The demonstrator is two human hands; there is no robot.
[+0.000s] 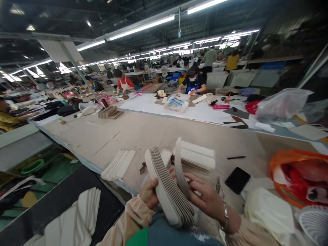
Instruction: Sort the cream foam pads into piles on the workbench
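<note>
- The left hand (150, 194) has its grip clenched around a stack of insoles (170, 191): flat, long, round-ended pieces, white-faced with grey edges, held on edge just above the lap.
- The right hand (207, 198) closes its grip on a single insole (179, 167), which stands upright and touches the stack's right side.
- Behind them a piled heap (197, 159) of the same white pieces sits on the bench (153, 133).
- A fanned row (118, 164) lies flat near the bench's front edge (which runs diagonally).
- A black phone (237, 180) lies near an orange plastic bag (287, 160).
- Beyond the heap, matte tan board lies bare and wide.
</note>
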